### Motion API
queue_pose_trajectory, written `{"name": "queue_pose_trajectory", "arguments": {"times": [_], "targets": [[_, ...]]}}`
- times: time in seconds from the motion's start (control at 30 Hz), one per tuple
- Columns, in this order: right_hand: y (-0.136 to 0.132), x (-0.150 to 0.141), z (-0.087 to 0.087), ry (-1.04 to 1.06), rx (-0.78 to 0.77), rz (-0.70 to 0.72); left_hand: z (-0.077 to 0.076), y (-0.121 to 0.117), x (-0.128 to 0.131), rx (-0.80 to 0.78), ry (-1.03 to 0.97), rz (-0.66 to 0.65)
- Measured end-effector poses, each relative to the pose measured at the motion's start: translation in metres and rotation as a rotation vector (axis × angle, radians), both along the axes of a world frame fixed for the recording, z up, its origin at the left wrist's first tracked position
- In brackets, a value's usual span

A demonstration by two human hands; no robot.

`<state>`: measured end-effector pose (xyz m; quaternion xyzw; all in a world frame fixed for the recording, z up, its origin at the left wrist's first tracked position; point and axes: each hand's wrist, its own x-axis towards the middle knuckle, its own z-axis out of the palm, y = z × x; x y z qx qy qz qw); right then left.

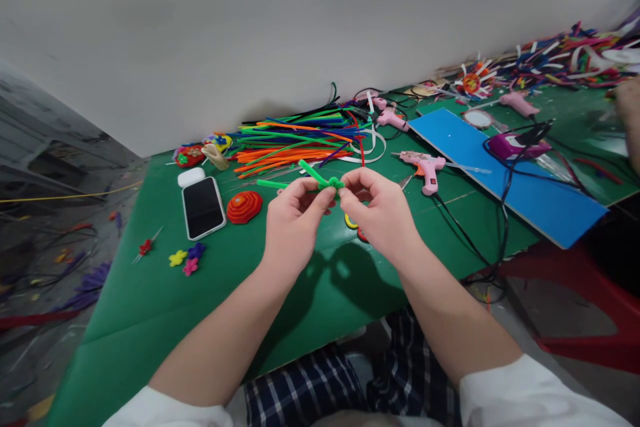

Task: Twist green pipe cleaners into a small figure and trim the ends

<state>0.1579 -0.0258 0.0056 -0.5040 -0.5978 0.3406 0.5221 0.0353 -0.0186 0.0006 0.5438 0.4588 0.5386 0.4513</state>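
Note:
Between my two hands, above the middle of the green table, is a bright green pipe cleaner [311, 171] bent into a small knotted shape. My left hand [295, 217] pinches it from the left, with straight ends sticking out up and to the left. From the other side my right hand [383, 210] pinches the knotted part between thumb and fingers. Scissors [351, 221] with yellow and red handle loops lie partly hidden behind my right hand. A domed orange pipe cleaner coil [245, 207] rests to the left of my left hand.
Behind my hands lies a pile of coloured pipe cleaners [295, 140]. A phone [203, 207] and small pipe cleaner flowers [191, 267] are at left. At right are a pink glue gun [424, 167] with its cable, a blue board [500, 167] and another person's arm [629, 113].

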Motion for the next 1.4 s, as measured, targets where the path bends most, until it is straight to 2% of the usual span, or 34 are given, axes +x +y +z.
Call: {"name": "queue_pose_trajectory", "arguments": {"times": [0.13,0.27,0.33,0.43,0.6,0.77,1.0,1.07,1.2,1.3,1.4], "targets": [[0.001,-0.003,-0.002,0.057,-0.020,0.018,-0.003,0.002,0.002,-0.093,-0.209,-0.040],[0.006,0.003,-0.004,0.146,-0.033,0.077,0.000,0.005,0.000,-0.158,-0.300,-0.048],[0.007,0.009,-0.003,0.117,0.024,0.103,0.003,0.006,-0.003,-0.162,-0.293,-0.046],[0.005,0.017,0.002,-0.030,0.188,0.110,0.007,0.008,-0.008,-0.155,-0.254,-0.073],[0.002,0.019,0.004,-0.300,0.418,-0.002,0.011,0.006,-0.012,-0.153,-0.173,-0.141],[0.001,0.012,0.001,-0.346,0.503,-0.035,0.014,0.004,-0.011,-0.145,-0.196,-0.109],[-0.001,0.008,0.000,-0.324,0.532,-0.024,0.014,0.004,-0.012,-0.122,-0.167,-0.086],[0.000,0.007,-0.001,-0.296,0.492,-0.016,0.015,0.005,-0.013,-0.080,-0.105,-0.083],[0.001,0.007,-0.002,-0.127,0.269,0.019,0.018,0.006,-0.019,0.009,0.077,-0.082],[0.002,0.008,-0.001,0.018,0.159,0.041,0.019,0.008,-0.024,0.027,0.187,-0.131],[0.002,0.009,0.000,0.069,0.050,0.073,0.021,0.009,-0.027,0.063,0.278,-0.162]]}}
